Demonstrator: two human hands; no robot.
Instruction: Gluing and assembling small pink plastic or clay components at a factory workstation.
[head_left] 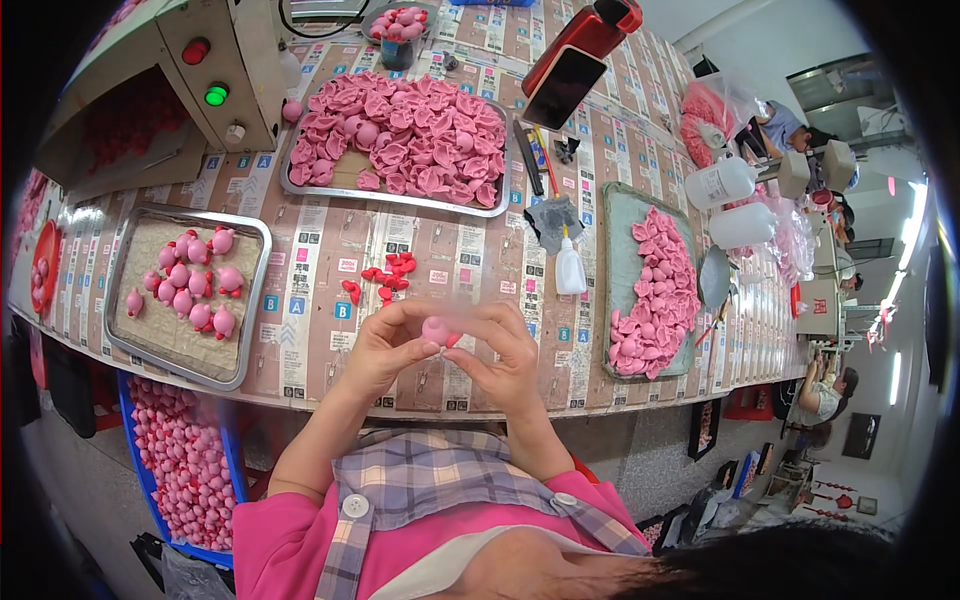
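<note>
Above the table's near edge, my left hand pinches a small round pink toy figure between thumb and fingers. My right hand meets it from the other side, its thumb and finger closed on a small red piece that touches the figure. The right fingers are partly blurred. Just beyond my hands lies a loose group of small red pieces. To the left, a metal tray lined with brown paper holds several pink figures with red parts attached.
A large tray of pink molded pieces lies ahead; another tray stands right. Between them are a white squeeze bottle, a grey cloth and a phone. A metal machine stands far left, a blue crate below.
</note>
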